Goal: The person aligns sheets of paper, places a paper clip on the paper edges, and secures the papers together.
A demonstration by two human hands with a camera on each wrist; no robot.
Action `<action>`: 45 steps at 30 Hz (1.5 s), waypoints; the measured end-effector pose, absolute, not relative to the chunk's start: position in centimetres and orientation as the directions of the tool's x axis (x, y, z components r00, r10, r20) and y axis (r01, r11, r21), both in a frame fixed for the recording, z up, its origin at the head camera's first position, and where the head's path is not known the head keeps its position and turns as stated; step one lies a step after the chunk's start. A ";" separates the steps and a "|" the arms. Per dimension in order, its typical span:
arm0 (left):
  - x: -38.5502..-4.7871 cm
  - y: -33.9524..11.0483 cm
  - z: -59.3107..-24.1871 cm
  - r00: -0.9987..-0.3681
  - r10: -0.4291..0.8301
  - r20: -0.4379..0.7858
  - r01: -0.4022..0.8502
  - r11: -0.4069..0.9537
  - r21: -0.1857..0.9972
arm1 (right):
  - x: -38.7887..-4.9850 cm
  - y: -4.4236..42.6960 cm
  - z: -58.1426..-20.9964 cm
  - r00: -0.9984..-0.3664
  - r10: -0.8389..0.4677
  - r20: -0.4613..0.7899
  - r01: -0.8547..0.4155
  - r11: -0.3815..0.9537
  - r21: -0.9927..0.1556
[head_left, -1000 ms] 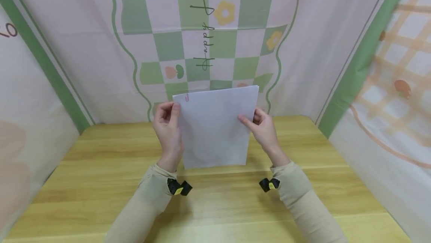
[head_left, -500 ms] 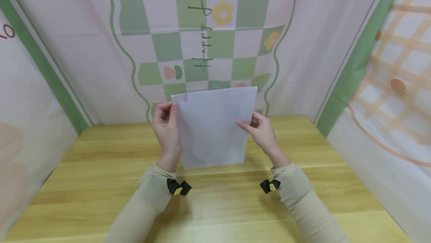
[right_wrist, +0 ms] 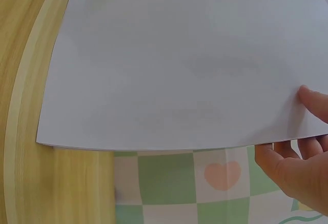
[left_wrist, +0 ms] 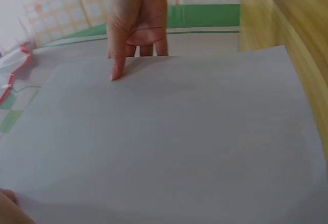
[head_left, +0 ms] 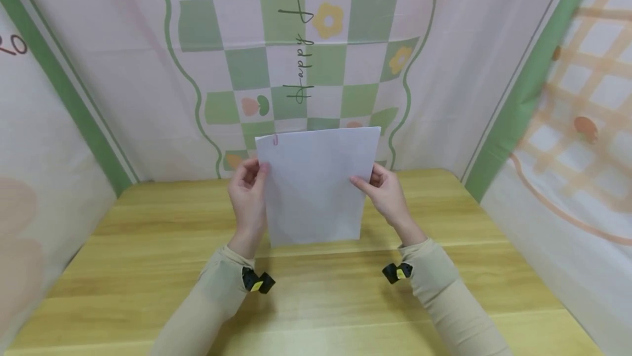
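A stack of white paper sheets (head_left: pixel 316 191) stands upright between my hands in the head view, its lower edge at or near the tabletop. A pink paper clip (head_left: pixel 275 140) sits on its top edge near the left corner. My left hand (head_left: pixel 248 194) pinches the left edge a little below that corner, thumb in front. My right hand (head_left: pixel 387 191) holds the right edge, thumb on the front face and fingers behind. In the right wrist view the paper's edge (right_wrist: pixel 154 148) shows some thickness. Only a bit of the left hand (left_wrist: pixel 11 211) shows in the left wrist view.
The wooden table (head_left: pixel 316 301) reaches under both forearms. A patterned cloth (head_left: pixel 326 65) with green checks hangs behind it, and further cloth (head_left: pixel 568 142) hangs at the sides. Black wrist cameras (head_left: pixel 397 272) sit on both sleeves.
My left hand has slid slightly down the paper's left edge, away from the clipped corner. The right hand's grip sits slightly lower than a second ago. The paper stays upright.
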State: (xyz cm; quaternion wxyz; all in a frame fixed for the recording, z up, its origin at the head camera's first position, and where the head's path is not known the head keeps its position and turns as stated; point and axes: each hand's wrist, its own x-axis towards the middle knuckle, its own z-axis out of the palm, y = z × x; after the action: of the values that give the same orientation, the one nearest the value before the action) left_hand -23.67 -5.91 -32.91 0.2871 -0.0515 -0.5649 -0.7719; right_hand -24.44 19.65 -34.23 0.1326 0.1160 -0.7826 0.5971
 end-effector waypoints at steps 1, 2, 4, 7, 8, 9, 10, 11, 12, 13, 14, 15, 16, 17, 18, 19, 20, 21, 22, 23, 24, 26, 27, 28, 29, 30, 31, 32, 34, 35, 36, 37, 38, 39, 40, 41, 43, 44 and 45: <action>-23.7 -6.0 -33.1 -0.836 -0.376 0.400 0.491 -0.188 0.851 | -24.5 19.7 -34.2 -0.938 -0.023 0.347 -0.341 0.258 -0.904; -23.7 -6.0 -33.3 -0.841 -0.369 0.395 0.482 -0.180 0.858 | -24.5 19.7 -34.3 -0.937 -0.024 0.348 -0.342 0.255 -0.904; -23.8 -6.1 -33.7 -0.850 -0.359 0.385 0.468 -0.179 0.865 | -24.6 19.7 -34.3 -0.936 -0.025 0.350 -0.345 0.254 -0.904; -23.8 -6.2 -34.1 -0.863 -0.341 0.374 0.447 -0.167 0.879 | -24.6 19.8 -34.4 -0.936 -0.027 0.351 -0.346 0.256 -0.903; -23.8 -6.2 -34.3 -0.868 -0.333 0.368 0.437 -0.162 0.885 | -24.6 19.8 -34.4 -0.937 -0.028 0.349 -0.344 0.258 -0.903; -23.8 -6.3 -34.4 -0.874 -0.324 0.362 0.426 -0.155 0.891 | -24.6 19.8 -34.4 -0.937 -0.027 0.347 -0.342 0.259 -0.903; -23.7 -6.3 -34.6 -0.880 -0.313 0.357 0.415 -0.141 0.899 | -24.6 19.8 -34.4 -0.938 -0.027 0.344 -0.339 0.261 -0.904; -23.7 -6.4 -34.7 -0.885 -0.303 0.353 0.406 -0.130 0.905 | -24.6 19.9 -34.4 -0.939 -0.028 0.342 -0.337 0.263 -0.904; -23.7 -6.4 -34.9 -0.891 -0.292 0.347 0.395 -0.122 0.911 | -24.6 19.9 -34.5 -0.940 -0.029 0.339 -0.334 0.264 -0.905; -23.7 -6.5 -35.1 -0.898 -0.280 0.340 0.382 -0.112 0.917 | -24.6 19.9 -34.5 -0.941 -0.030 0.336 -0.332 0.267 -0.905; -23.7 -6.6 -35.3 -0.904 -0.269 0.332 0.370 -0.104 0.923 | -24.6 19.9 -34.5 -0.942 -0.032 0.334 -0.330 0.269 -0.905; -23.8 -6.6 -35.5 -0.910 -0.257 0.326 0.359 -0.092 0.929 | -24.6 19.9 -34.6 -0.943 -0.032 0.332 -0.328 0.273 -0.905; -23.8 -6.7 -35.7 -0.914 -0.246 0.321 0.350 -0.081 0.933 | -24.6 19.9 -34.6 -0.943 -0.035 0.330 -0.326 0.279 -0.903; -23.8 -6.8 -35.8 -0.919 -0.234 0.316 0.340 -0.073 0.937 | -24.6 19.9 -34.7 -0.944 -0.039 0.328 -0.325 0.289 -0.901; -23.8 -6.8 -36.0 -0.924 -0.222 0.310 0.331 -0.066 0.941 | -24.6 20.0 -34.7 -0.945 -0.043 0.324 -0.322 0.297 -0.899; -23.8 -6.9 -36.1 -0.929 -0.211 0.306 0.324 -0.059 0.944 | -24.6 20.0 -34.8 -0.946 -0.048 0.320 -0.319 0.307 -0.897; -23.8 -6.9 -36.3 -0.932 -0.201 0.302 0.318 -0.054 0.947 | -24.6 20.1 -34.9 -0.947 -0.055 0.315 -0.316 0.314 -0.895; -23.8 -7.0 -36.4 -0.935 -0.193 0.297 0.312 -0.047 0.949 | -24.7 20.1 -34.9 -0.949 -0.060 0.309 -0.311 0.322 -0.894; -23.8 -7.0 -36.6 -0.939 -0.184 0.290 0.302 -0.039 0.953 | -24.6 20.1 -35.0 -0.951 -0.066 0.303 -0.307 0.330 -0.893; -23.8 -7.1 -36.7 -0.943 -0.175 0.282 0.292 -0.033 0.956 | -24.7 20.2 -35.1 -0.952 -0.072 0.296 -0.303 0.338 -0.891; -23.8 -7.1 -36.9 -0.948 -0.166 0.273 0.281 -0.027 0.959 | -24.7 20.2 -35.2 -0.954 -0.078 0.290 -0.298 0.347 -0.889; -23.9 -7.2 -37.2 -0.956 -0.153 0.252 0.257 -0.013 0.966 | -24.7 20.3 -35.3 -0.956 -0.091 0.277 -0.291 0.369 -0.883; -23.9 -7.3 -37.4 -0.959 -0.147 0.242 0.245 -0.006 0.969 | -24.6 20.4 -35.4 -0.957 -0.099 0.271 -0.288 0.380 -0.879; -23.9 -7.3 -37.5 -0.963 -0.139 0.233 0.235 -0.002 0.972 | -24.6 20.4 -35.6 -0.958 -0.108 0.266 -0.287 0.388 -0.876; -23.9 -7.4 -37.6 -0.965 -0.132 0.225 0.227 0.002 0.974 | -24.7 20.5 -35.7 -0.958 -0.115 0.262 -0.286 0.395 -0.873; -23.9 -7.4 -37.7 -0.967 -0.129 0.218 0.219 0.008 0.976 | -24.7 20.5 -35.8 -0.959 -0.120 0.258 -0.284 0.402 -0.871; -23.9 -7.4 -37.7 -0.969 -0.129 0.211 0.211 0.015 0.977 | -24.7 20.6 -35.9 -0.959 -0.124 0.254 -0.282 0.404 -0.870; -24.0 -7.5 -37.8 -0.970 -0.129 0.204 0.203 0.023 0.979 | -24.7 20.6 -36.0 -0.959 -0.125 0.253 -0.282 0.408 -0.868; -24.1 -7.6 -37.8 -0.972 -0.130 0.196 0.192 0.040 0.981 | -24.8 20.6 -36.1 -0.958 -0.124 0.257 -0.285 0.412 -0.866; -24.1 -7.6 -37.7 -0.972 -0.134 0.190 0.185 0.050 0.981 | -24.8 20.6 -36.1 -0.958 -0.123 0.260 -0.288 0.417 -0.862; -24.1 -7.7 -37.7 -0.972 -0.140 0.187 0.181 0.056 0.982 | -24.9 20.6 -36.1 -0.957 -0.122 0.263 -0.290 0.423 -0.859; -24.2 -7.7 -37.6 -0.972 -0.143 0.185 0.178 0.060 0.982 | -24.9 20.6 -36.1 -0.956 -0.122 0.266 -0.292 0.429 -0.855; -24.2 -7.8 -37.6 -0.972 -0.146 0.184 0.176 0.067 0.982 | -24.9 20.6 -36.0 -0.956 -0.123 0.268 -0.294 0.433 -0.852; -24.2 -7.8 -37.5 -0.971 -0.148 0.186 0.177 0.073 0.982 | -24.9 20.6 -36.0 -0.956 -0.123 0.268 -0.295 0.436 -0.850; -24.3 -7.9 -37.5 -0.971 -0.150 0.187 0.177 0.080 0.981 | -25.0 20.5 -35.9 -0.956 -0.122 0.266 -0.292 0.440 -0.849; -24.3 -7.9 -37.5 -0.970 -0.155 0.187 0.176 0.083 0.981 | -25.0 20.5 -35.9 -0.957 -0.123 0.262 -0.289 0.440 -0.850; -24.3 -8.0 -37.4 -0.968 -0.160 0.192 0.178 0.094 0.979 | -25.0 20.5 -35.7 -0.960 -0.123 0.253 -0.281 0.439 -0.854; -24.4 -8.0 -37.4 -0.968 -0.160 0.191 0.177 0.099 0.979 | -25.1 20.5 -35.7 -0.961 -0.123 0.248 -0.277 0.435 -0.857; -24.4 -8.0 -37.4 -0.968 -0.161 0.190 0.175 0.103 0.979 | -24.8 20.3 -35.4 -0.962 -0.125 0.243 -0.274 0.438 -0.856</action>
State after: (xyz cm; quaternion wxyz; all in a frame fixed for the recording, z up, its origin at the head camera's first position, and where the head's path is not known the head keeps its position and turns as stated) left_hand -24.42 -8.05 -37.42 0.1255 -0.0048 -0.7319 -0.6698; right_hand -24.83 20.30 -35.36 0.0719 0.1180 -0.8449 0.5167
